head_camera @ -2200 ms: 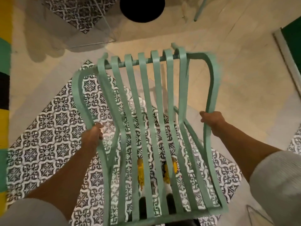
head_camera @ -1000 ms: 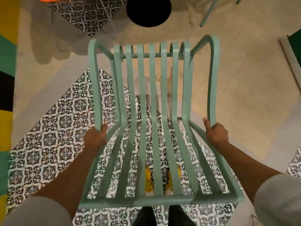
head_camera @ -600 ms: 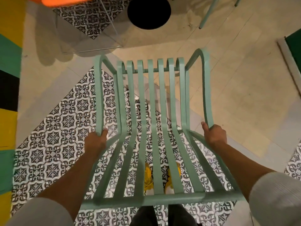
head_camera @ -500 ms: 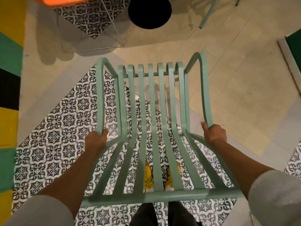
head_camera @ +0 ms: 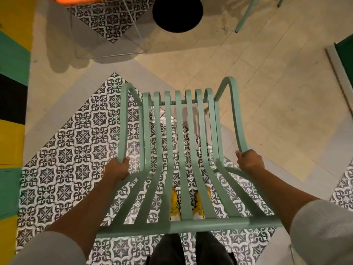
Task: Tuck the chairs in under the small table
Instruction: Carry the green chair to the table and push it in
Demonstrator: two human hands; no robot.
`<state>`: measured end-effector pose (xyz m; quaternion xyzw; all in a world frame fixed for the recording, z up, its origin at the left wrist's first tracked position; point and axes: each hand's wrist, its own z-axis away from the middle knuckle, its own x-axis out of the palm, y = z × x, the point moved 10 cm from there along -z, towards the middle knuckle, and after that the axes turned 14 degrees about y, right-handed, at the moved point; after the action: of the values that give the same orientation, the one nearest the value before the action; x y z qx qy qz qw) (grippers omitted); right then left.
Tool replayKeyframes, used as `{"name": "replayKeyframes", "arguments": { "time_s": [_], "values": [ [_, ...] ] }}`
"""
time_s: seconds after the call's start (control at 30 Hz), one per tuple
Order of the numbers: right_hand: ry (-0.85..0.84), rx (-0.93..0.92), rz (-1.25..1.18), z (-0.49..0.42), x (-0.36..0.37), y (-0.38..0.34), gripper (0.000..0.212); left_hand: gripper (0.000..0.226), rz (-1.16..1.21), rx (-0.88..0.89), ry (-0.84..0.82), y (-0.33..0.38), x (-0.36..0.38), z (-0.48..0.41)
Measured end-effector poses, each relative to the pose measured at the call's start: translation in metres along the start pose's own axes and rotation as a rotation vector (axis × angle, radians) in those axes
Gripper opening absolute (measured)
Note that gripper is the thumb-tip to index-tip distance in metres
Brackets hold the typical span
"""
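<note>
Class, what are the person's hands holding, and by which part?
Both hands, left and right, grip the green slatted chair by its armrests.

Bare floor [head_camera: 267, 88] lay open at twelve o'clock beyond the green chair [head_camera: 179, 150]. A black round base [head_camera: 177, 14] stood at twelve, thin wire legs [head_camera: 133, 29] under an orange seat [head_camera: 80, 0] at eleven, and another green leg [head_camera: 246, 14] at one. Both armrests were occupied by the left hand [head_camera: 117, 170] and right hand [head_camera: 250, 161].

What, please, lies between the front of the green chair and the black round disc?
Only bare beige floor separates the green chair from the black disc, in the head view.
</note>
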<state>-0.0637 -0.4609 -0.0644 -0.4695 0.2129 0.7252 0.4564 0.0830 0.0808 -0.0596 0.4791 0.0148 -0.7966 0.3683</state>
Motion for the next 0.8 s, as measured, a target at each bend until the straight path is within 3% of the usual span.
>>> {"name": "replayKeyframes", "arguments": {
  "time_s": [0.17, 0.3, 0.37, 0.47, 0.63, 0.7, 0.8],
  "values": [
    [0.026, -0.103, 0.044, 0.032, -0.018, -0.005, 0.024, 0.039, -0.125, 0.109, -0.007, 0.007, -0.013, 0.030],
    [0.013, -0.232, 0.054, 0.077, -0.038, -0.013, 0.048, 0.077, -0.153, 0.187, -0.109, 0.007, -0.021, 0.070],
    [0.002, -0.280, 0.100, 0.101, -0.049, -0.018, 0.058, 0.066, -0.222, 0.260, -0.112, 0.011, -0.029, 0.091],
    [-0.045, -0.364, 0.190, 0.133, -0.063, -0.027, 0.043, 0.042, -0.361, 0.389, -0.164, 0.021, -0.039, 0.127],
    [-0.120, -0.528, 0.088, 0.192, -0.078, -0.050, 0.036, 0.052, -0.422, 0.518, -0.438, 0.037, -0.032, 0.202],
    [-0.090, -0.582, 0.052, 0.216, -0.083, -0.059, 0.045, 0.065, -0.492, 0.577, -0.410, 0.040, -0.031, 0.227],
    [-0.011, -0.715, 0.090, 0.252, -0.083, -0.065, 0.056, 0.082, -0.506, 0.698, -0.223, 0.048, -0.040, 0.255]
  ]
}}
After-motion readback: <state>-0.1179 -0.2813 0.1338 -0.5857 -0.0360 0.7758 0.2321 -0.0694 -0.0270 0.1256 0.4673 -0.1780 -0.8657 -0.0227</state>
